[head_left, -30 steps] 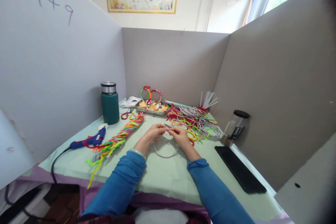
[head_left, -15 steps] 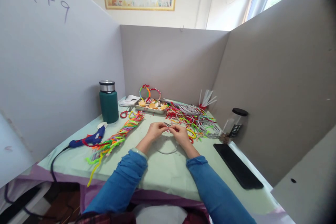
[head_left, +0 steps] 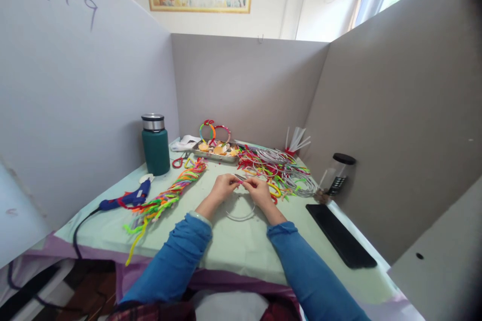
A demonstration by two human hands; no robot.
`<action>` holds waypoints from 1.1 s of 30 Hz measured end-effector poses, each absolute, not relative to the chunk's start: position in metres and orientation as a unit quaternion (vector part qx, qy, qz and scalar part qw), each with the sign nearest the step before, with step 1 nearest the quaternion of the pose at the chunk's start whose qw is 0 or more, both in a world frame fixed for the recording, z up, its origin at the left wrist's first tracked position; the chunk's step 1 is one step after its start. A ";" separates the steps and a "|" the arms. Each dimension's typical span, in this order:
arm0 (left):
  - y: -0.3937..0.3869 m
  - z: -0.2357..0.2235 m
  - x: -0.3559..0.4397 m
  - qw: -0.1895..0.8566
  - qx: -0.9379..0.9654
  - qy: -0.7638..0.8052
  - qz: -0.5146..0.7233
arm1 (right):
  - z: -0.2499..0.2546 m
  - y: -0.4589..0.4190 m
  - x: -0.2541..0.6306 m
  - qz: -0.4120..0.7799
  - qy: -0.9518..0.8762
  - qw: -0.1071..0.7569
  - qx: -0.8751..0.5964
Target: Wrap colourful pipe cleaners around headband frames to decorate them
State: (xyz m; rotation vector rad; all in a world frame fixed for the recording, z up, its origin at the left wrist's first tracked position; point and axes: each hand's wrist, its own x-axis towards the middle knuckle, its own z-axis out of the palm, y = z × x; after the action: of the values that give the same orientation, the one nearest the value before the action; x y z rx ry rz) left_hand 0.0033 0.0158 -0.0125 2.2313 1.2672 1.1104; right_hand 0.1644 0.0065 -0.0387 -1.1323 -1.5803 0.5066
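Observation:
Both my hands meet over the middle of the green table (head_left: 233,246). My left hand (head_left: 222,186) and my right hand (head_left: 256,190) are closed in a pinch on the top of a thin white hoop (head_left: 241,214), whose loop hangs down toward me on the tabletop. A small pink bit shows between the fingertips; I cannot make out what it is. A bundle of coloured pipe cleaners (head_left: 165,198) lies to the left of my left hand. A tangle of coloured pipe cleaners and white hoops (head_left: 282,170) lies just beyond my right hand.
A green flask (head_left: 155,144) stands at the back left, a blue glue gun (head_left: 126,199) with its black cord in front of it. A metal tray (head_left: 216,152) sits at the back, a black phone (head_left: 341,234) and a dark-lidded jar (head_left: 337,175) at right. Partition walls enclose three sides.
My hands stay pinched together on the hoop with only small finger shifts. The camera has tilted slightly, so everything sits a little higher in view.

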 end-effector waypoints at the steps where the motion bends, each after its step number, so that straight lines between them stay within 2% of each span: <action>1: 0.016 -0.013 0.003 0.160 0.791 0.446 0.387 | -0.039 0.006 0.164 0.211 -0.665 0.536 -0.476; 5: 0.017 -0.015 0.003 0.119 0.803 0.445 0.379 | -0.038 0.004 0.163 0.214 -0.666 0.535 -0.474; 9: 0.017 -0.014 0.003 0.125 0.791 0.444 0.402 | -0.033 0.002 0.162 0.241 -0.652 0.550 -0.462; 14: 0.022 -0.015 0.003 0.213 0.713 0.479 0.466 | -0.026 0.004 0.165 0.422 -0.503 0.615 -0.437; 16: 0.025 -0.016 0.003 0.266 0.675 0.486 0.488 | -0.026 0.005 0.166 0.456 -0.458 0.631 -0.429; 18: 0.028 -0.018 0.002 0.311 0.648 0.481 0.502 | -0.027 0.006 0.166 0.452 -0.464 0.630 -0.429; 26: 0.026 -0.017 0.005 0.406 0.621 0.413 0.529 | -0.032 0.000 0.154 0.368 -0.640 0.524 -0.425; 33: 0.016 -0.012 0.007 0.427 0.623 0.437 0.489 | -0.032 0.001 0.153 0.352 -0.629 0.533 -0.443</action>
State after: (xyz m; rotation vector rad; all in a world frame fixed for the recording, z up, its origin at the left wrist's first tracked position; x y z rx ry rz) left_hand 0.0070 0.0158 -0.0120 1.5578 1.0909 1.2212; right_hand 0.1525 0.0008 -0.0321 -1.0566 -1.4999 0.8386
